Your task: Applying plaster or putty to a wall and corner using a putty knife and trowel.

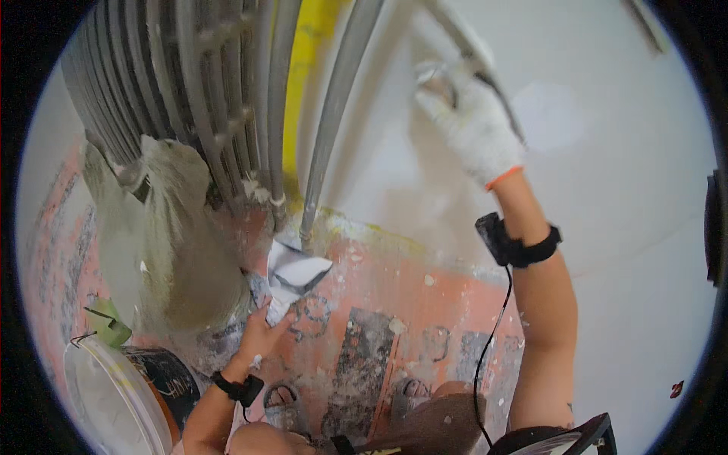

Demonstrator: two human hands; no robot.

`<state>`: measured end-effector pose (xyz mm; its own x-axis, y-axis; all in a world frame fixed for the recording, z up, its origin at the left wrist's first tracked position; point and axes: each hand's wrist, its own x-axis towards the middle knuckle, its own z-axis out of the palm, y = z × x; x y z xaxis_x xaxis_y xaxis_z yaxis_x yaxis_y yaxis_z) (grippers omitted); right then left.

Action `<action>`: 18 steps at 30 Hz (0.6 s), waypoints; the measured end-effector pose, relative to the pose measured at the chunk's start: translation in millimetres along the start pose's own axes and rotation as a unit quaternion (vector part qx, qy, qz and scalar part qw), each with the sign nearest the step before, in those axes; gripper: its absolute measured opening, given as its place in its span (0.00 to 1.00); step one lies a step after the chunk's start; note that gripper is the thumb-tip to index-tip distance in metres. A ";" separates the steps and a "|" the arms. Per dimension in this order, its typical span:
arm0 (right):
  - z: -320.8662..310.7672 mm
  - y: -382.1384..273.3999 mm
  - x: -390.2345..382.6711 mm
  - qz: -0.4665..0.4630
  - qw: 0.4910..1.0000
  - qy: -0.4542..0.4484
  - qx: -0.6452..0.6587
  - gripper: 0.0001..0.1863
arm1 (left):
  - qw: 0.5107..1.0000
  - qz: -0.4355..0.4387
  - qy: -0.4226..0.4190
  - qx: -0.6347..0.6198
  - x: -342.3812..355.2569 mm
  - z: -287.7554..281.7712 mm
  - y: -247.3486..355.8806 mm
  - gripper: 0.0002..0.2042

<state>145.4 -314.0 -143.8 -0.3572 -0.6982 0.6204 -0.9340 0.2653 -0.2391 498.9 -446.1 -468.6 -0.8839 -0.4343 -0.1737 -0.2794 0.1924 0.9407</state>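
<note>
In my left hand point(264, 334), low and left of the middle, is a putty knife point(299, 269) with a wide blade smeared white. My fingers wrap its handle, and the blade points up toward the foot of the pipes. My right hand point(478, 129), in a white glove with an orange cuff, is raised at the white wall point(629, 205). It grips a long skimming blade point(504, 102) with a dark edge, which lies slantwise along the wall surface. The glove and tool are slightly blurred, and the fingers partly hide the grip.
Grey pipes point(337, 114) and a yellow pipe point(302, 83) rise along the wall at the left. A full woven sack point(174, 243) leans below them. Beside it stands a bucket point(114, 390) with whitish contents. The stained pinkish floor point(379, 280) carries bits of plaster.
</note>
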 end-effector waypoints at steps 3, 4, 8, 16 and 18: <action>81.2 10.7 -81.9 0.110 0.985 -0.135 -0.010 0.15 | 0.997 -0.072 0.026 0.006 -5.7 -7.0 7.7 0.17; 102.0 15.7 -106.1 0.131 0.973 -0.191 0.001 0.16 | 0.997 -0.081 0.018 0.008 -6.3 -6.3 8.9 0.17; 214.8 51.7 -191.4 0.169 0.947 -0.256 0.098 0.18 | 0.996 -0.090 0.019 0.019 -5.0 -4.9 9.9 0.15; 322.1 81.4 -252.9 0.174 0.921 -0.343 0.062 0.24 | 0.974 -0.225 0.029 0.021 -1.6 1.4 -0.2 0.15; 326.1 68.2 -247.1 0.211 0.893 -0.390 0.078 0.24 | 0.977 -0.211 0.029 -0.001 -9.3 -1.9 -10.9 0.15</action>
<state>170.8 -340.3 -557.0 -0.5095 -0.8251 -0.2442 -0.6835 0.5605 -0.4676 510.8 -445.8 -476.6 -0.6677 -0.5232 -0.5295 -0.6131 -0.0168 0.7898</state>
